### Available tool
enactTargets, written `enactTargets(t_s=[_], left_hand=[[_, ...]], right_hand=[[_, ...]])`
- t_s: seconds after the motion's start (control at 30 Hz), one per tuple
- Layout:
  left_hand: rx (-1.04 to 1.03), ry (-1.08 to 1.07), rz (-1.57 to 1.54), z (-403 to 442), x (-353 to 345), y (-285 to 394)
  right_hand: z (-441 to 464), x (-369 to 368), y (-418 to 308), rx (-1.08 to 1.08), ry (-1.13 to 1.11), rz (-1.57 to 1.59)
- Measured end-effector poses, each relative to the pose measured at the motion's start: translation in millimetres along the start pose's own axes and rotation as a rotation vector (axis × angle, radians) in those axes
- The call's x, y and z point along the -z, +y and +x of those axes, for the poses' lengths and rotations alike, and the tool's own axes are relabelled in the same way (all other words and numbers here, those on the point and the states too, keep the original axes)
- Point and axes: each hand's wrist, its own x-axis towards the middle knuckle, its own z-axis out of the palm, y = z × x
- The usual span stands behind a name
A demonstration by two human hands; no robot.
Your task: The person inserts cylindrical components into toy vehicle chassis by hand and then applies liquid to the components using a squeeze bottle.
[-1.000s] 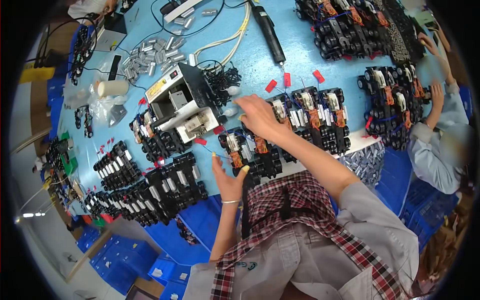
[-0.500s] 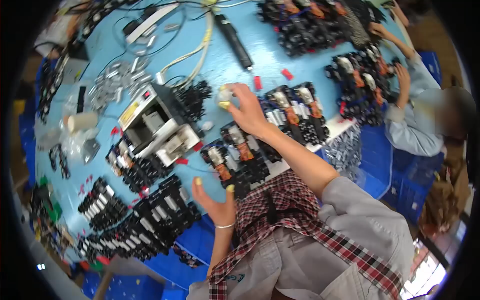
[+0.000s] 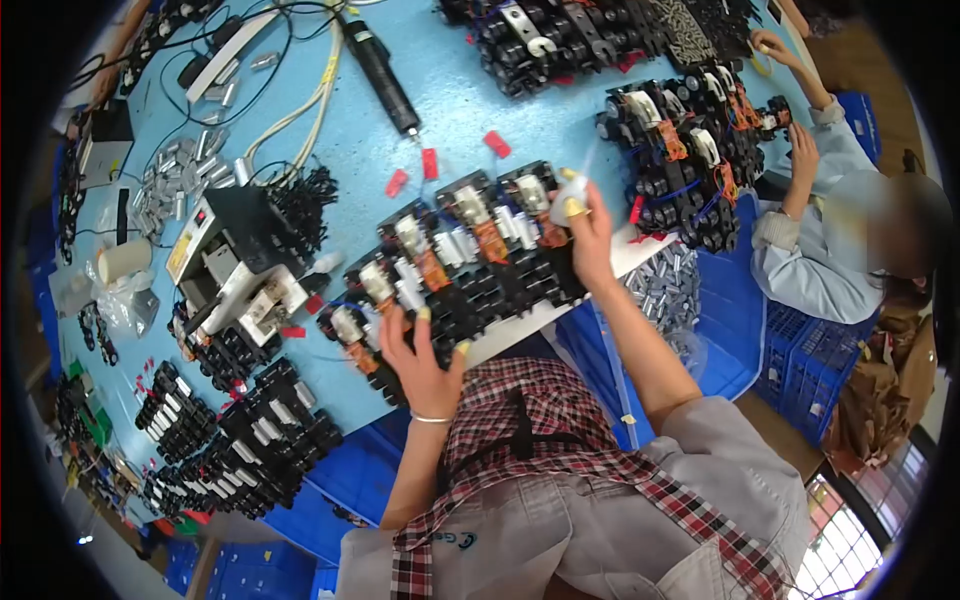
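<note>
My right hand (image 3: pixel 592 240) is closed around a small whitish bottle (image 3: pixel 571 196), held over the right end of a row of black wheeled chassis (image 3: pixel 470 270). These carry silver cylinders, pale blocks and orange wires or tape, and stand side by side along the table's front edge. At the row's left end, my left hand (image 3: pixel 422 370) has its fingers apart, over or against the nearest chassis. Nothing shows in its grip. The bottle's tip is too small to make out.
A black box-shaped machine (image 3: pixel 225 250) stands left of the row. A power screwdriver (image 3: pixel 380 75), loose silver cylinders (image 3: pixel 185 170) and red pieces (image 3: pixel 430 162) lie behind. More chassis (image 3: pixel 255 440) fill the left. At right sits a co-worker (image 3: pixel 820 240) beside other chassis (image 3: pixel 690 150) and blue crates (image 3: pixel 725 330).
My right hand has moved right with the bottle, from the far side of the row to its right end. My left hand has come up to the leftmost chassis. The view has shifted.
</note>
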Motion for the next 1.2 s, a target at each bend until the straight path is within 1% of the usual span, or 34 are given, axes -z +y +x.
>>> enactTargets(t_s=[0.07,0.17,0.2,0.27,0.3,0.33,0.37,0.4,0.43,0.5,0.53,0.63,0.67,0.77,1.03,1.2], left_hand=[[0.000,-0.025,0.042,3,-12,4],[-0.004,0.031,0.125,2,-6,10],[-0.007,0.029,0.132,6,-6,16],[-0.048,-0.024,-0.096,18,-12,38],[-0.065,-0.050,-0.216,23,-19,50],[-0.063,-0.049,-0.221,29,-29,63],[-0.012,-0.110,-0.379,37,-42,77],[0.042,-0.171,-0.537,42,-54,88],[0.046,-0.171,-0.543,44,-64,95],[0.203,-0.117,-0.756,48,-84,107],[0.282,-0.087,-0.858,50,-90,108],[0.257,-0.065,-0.840,52,-96,108],[0.240,-0.055,-0.832,53,-97,108],[0.189,-0.040,-0.820,55,-97,107],[0.106,-0.014,-0.795,53,-102,106],[0.085,-0.015,-0.781,54,-99,110]], right_hand=[[2,8,2,0.022,-0.012,0.012],[3,13,-12,0.216,0.089,0.096],[0,19,-27,0.214,0.091,0.104],[-15,44,-58,0.074,0.124,0.087],[-24,58,-56,0.073,0.125,0.082],[-32,72,-53,0.077,0.209,0.103],[-38,79,-50,0.080,0.293,0.124],[-40,82,-49,0.078,0.290,0.117],[-42,83,-49,0.054,0.324,0.214],[-42,85,-47,0.007,0.393,0.411],[-41,86,-43,0.006,0.390,0.409],[-42,84,-27,0.108,0.429,0.169],[-42,82,-26,0.107,0.430,0.171],[-40,73,-33,0.207,0.336,-0.002],[-38,71,-31,0.235,0.286,-0.124],[-37,68,-32,0.198,0.315,-0.098]])
